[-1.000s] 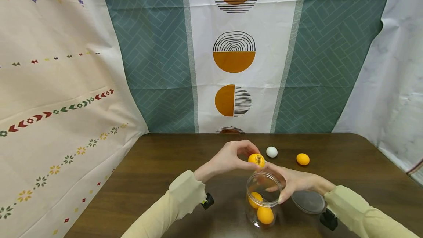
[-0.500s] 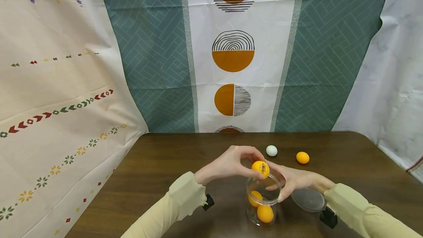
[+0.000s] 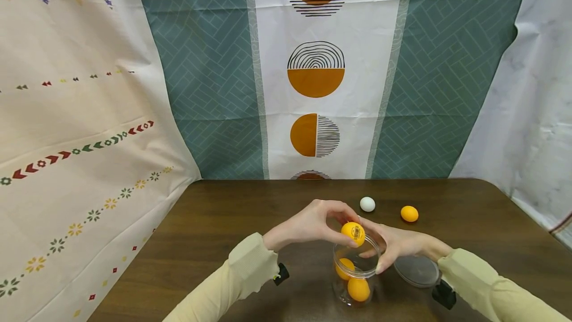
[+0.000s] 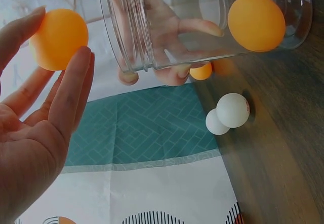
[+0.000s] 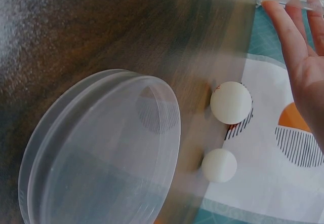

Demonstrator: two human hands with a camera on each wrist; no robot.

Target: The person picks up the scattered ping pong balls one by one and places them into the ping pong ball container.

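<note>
My left hand (image 3: 345,223) pinches an orange ball (image 3: 353,232) in its fingertips, right over the mouth of a clear plastic jar (image 3: 355,276). In the left wrist view the same ball (image 4: 57,39) sits between thumb and fingers, just beside the jar's (image 4: 202,26) open rim. Two orange balls (image 3: 358,289) lie at the jar's bottom. My right hand (image 3: 385,251) grips the jar near its rim from the right, and its fingers (image 4: 172,39) show through the clear wall.
The jar's clear lid (image 3: 417,271) lies on the dark wooden table (image 3: 214,232) right of the jar, large in the right wrist view (image 5: 101,148). A white ball (image 3: 367,204) and an orange ball (image 3: 409,213) rest farther back. Patterned cloths hang behind.
My left hand has lowered the orange ball and moved it slightly right, down to the jar's mouth. The right hand has stayed on the jar.
</note>
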